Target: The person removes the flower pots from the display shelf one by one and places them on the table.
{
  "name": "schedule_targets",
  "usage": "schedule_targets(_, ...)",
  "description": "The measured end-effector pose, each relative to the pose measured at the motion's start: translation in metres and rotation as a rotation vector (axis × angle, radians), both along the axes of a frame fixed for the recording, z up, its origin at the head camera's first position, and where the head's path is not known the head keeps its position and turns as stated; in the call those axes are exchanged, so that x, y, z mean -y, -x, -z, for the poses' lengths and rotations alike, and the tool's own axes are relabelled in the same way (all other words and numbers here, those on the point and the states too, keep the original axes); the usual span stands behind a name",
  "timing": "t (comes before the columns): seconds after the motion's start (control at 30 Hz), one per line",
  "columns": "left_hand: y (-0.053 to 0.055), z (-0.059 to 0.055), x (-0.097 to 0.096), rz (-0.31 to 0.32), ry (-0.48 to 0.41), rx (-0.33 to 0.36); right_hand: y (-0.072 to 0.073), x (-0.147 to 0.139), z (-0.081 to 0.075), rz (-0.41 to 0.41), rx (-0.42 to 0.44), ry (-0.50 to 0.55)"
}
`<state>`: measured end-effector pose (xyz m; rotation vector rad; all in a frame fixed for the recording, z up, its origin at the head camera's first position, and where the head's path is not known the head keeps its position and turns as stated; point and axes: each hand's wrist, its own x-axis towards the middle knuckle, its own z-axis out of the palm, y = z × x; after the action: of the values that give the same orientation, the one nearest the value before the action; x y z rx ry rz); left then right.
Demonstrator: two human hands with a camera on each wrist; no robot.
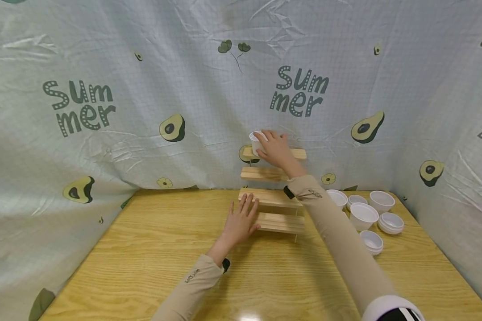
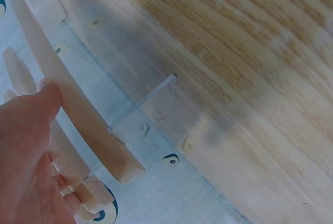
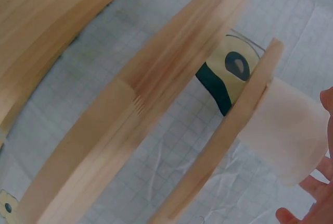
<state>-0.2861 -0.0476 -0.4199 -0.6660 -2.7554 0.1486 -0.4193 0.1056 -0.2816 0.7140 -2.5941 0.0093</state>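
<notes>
A wooden rack of stepped boards, with clear side supports, stands toward the back of the table. On the left end of its top board (image 1: pixel 299 154) sits an upright white plastic cup (image 1: pixel 255 143). My right hand (image 1: pixel 276 150) holds this cup near its rim, thumb and fingers around it; in the right wrist view the cup (image 3: pixel 286 130) has its base against the board. Lower down, my left hand (image 1: pixel 238 225) rests with extended fingers on the left ends of the two lower boards. Its thumb touches the bottom board (image 2: pixel 78 96) in the left wrist view.
Several white containers, deep cups (image 1: pixel 363 215) and shallow bowls (image 1: pixel 391 221), stand at the table's right back, partly behind my right sleeve (image 1: pixel 333 232). A printed cloth (image 1: pixel 209 89) hangs close behind the rack and along both sides of the wooden table (image 1: pixel 152 254).
</notes>
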Motion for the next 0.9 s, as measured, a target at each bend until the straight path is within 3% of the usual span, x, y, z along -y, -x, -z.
schedule_targets(0.17,0.001,0.0,0.0,0.001,-0.004,0.008,0.002,0.007,-0.002,0.034,0.084,-0.03)
schedule_targets(0.47,0.002,0.002,0.0,-0.005,0.003,0.0,0.003,0.012,-0.001,0.091,0.155,-0.092)
schedule_targets(0.67,0.002,0.002,0.0,-0.002,-0.008,0.006,0.0,0.012,0.0,0.092,0.137,-0.094)
schedule_targets(0.9,0.002,0.002,0.001,0.004,-0.012,0.003,-0.002,0.008,0.003,0.062,0.049,-0.07)
